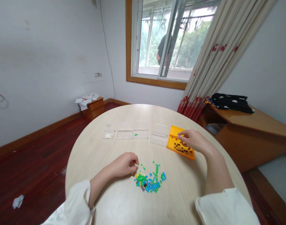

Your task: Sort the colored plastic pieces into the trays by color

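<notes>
A loose pile of small building bricks, mostly green and blue with a few yellow, brown and pale ones, lies on the round table. At the pile's upper left edge, my left hand is closed, a small pale brick showing at its fingertips. My right hand hovers over the open yellow box, thumb and fingers pinched together; whatever they hold is too small to make out. Dark brown bricks are scattered inside that box, some of them hidden beneath the hand.
Open clear plastic boxes stand in a row behind the pile: one with pale pieces, a double one with a few green bits in its right part, and another clear box beside the yellow one. The table's rounded edge lies beyond.
</notes>
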A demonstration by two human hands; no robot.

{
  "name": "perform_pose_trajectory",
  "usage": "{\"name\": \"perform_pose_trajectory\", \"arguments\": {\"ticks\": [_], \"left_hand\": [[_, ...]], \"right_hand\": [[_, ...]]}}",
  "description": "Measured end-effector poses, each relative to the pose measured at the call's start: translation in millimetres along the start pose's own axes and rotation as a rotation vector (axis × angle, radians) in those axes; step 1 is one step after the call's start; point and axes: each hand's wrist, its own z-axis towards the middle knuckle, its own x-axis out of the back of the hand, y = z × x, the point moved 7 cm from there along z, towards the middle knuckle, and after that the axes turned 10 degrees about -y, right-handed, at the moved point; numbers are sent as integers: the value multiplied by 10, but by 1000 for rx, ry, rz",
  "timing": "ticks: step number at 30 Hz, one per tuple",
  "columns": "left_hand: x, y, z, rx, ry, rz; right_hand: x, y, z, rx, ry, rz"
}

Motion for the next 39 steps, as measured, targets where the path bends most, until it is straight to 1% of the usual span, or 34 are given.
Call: {"name": "perform_pose_trajectory", "arguments": {"ticks": [3, 5, 8, 10, 12, 14, 16, 17, 19, 21, 25, 30, 34, 39], "left_hand": [[83, -50, -7, 14, 59, -22], [161, -118, -16, 32, 107, -36], [321, -307, -35, 83, 218, -57], [448, -469, -55, 113, 314, -65], [577, -645, -83, 146, 410, -84], [710, -820, -131, 194, 521, -102], [838, -967, -196, 242, 638, -102], [897, -1027, -231, 262, 695, -98], [997, -1120, -293, 293, 788, -84], [1073, -1198, -339, 326, 848, -76], [1179, -1303, -385, 372, 898, -37], [1250, -1418, -415, 425, 928, -5], [1264, -1500, -396, 454, 905, 37], [1243, -1577, -354, 471, 844, 98]], "right_hand": [[21, 3, 0, 11, 17, 3], [29, -40, 1, 32, 18, 7], [-51, -259, -18, 138, -20, 41], [-217, -493, -64, 246, -77, 85], [-473, -746, -152, 368, -150, 133], [-744, -927, -265, 443, -192, 219], [-958, -1033, -393, 496, -183, 247], [-1029, -1057, -457, 515, -164, 250], [-1117, -1075, -579, 545, -156, 272], [-1146, -1078, -683, 565, -176, 305], [-1153, -1135, -825, 595, -218, 320], [-1206, -1234, -893, 643, -222, 262], [-1258, -1217, -875, 639, -225, 219], [-1308, -1202, -868, 654, -258, 214]]}}
